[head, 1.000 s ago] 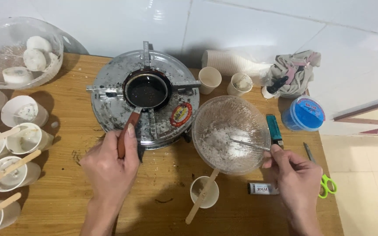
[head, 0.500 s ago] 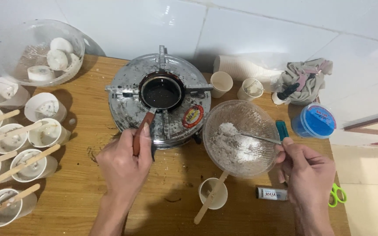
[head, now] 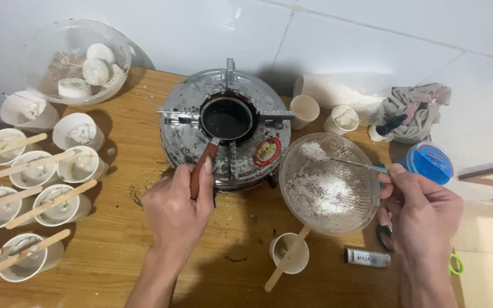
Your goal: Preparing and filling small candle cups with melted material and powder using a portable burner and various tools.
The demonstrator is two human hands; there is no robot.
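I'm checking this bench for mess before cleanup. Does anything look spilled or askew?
Yes. Dark specks and stains lie on the wooden table left of the left hand, and the round metal stove top is flecked with dark residue. The stick in the paper cup leans out over the rim. Nothing looks tipped over.

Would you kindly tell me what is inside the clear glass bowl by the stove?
The glass bowl holds white powder and a spoon heaped with it. The right hand covers the spoon's handle end.

Round red-yellow label (head: 266, 152) on stove, blue-lidded tub (head: 429, 162) far right
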